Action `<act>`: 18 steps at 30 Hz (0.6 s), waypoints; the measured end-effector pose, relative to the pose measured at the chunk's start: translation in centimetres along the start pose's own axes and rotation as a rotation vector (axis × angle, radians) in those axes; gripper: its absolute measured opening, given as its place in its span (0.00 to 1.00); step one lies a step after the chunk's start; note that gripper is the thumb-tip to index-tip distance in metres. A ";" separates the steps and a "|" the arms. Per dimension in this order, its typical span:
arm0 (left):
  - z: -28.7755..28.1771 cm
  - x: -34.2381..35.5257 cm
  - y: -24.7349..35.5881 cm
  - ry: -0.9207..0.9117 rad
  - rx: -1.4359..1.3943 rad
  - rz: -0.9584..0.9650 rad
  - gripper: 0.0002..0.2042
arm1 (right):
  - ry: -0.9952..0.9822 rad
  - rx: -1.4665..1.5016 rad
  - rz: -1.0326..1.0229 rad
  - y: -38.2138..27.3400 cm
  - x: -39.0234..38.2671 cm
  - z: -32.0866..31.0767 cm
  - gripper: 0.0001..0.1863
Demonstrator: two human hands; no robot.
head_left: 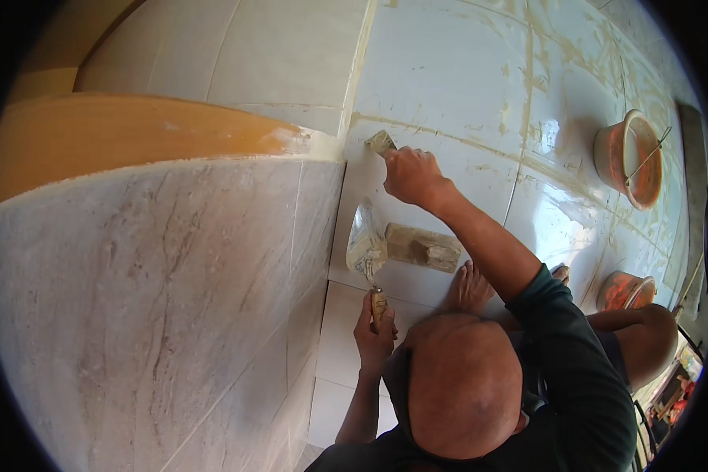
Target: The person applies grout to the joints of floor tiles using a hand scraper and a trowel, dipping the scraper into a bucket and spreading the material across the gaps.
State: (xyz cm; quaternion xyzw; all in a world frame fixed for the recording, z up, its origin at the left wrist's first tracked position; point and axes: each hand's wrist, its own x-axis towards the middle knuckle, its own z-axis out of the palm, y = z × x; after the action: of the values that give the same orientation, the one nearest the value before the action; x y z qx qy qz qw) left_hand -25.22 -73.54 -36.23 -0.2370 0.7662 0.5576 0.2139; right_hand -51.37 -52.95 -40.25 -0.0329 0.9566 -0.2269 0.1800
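My left hand (376,332) is closed around the wooden handle of a pointed trowel (367,242). Grey-white paste coats its blade, which points away from me beside the wall. Farther out, my right hand (418,177) grips a putty knife (381,143) whose smeared blade is at the tile floor near a joint line; the hand hides its handle. Between the two hands a rectangular float (423,247) with a raised grip lies on the white tiles (448,67), just ahead of my bare foot (471,288).
A marble-patterned tiled wall (157,291) rises close on the left, with an orange-brown panel (157,130) above it. At the right stand a larger orange bucket (606,153) with a wire handle and a smaller orange bucket (612,289). Beige smears mark the floor joints.
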 end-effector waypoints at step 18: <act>2.1 0.2 2.3 -0.014 0.000 -0.050 0.27 | 0.371 -0.017 -0.079 7.5 -0.7 -0.5 0.08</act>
State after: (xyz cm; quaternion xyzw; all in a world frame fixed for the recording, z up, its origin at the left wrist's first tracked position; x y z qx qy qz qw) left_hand -26.66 -70.94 -35.25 -0.2523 0.7586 0.5536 0.2330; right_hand -50.74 -45.96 -42.91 -0.0294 0.9732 -0.2279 -0.0090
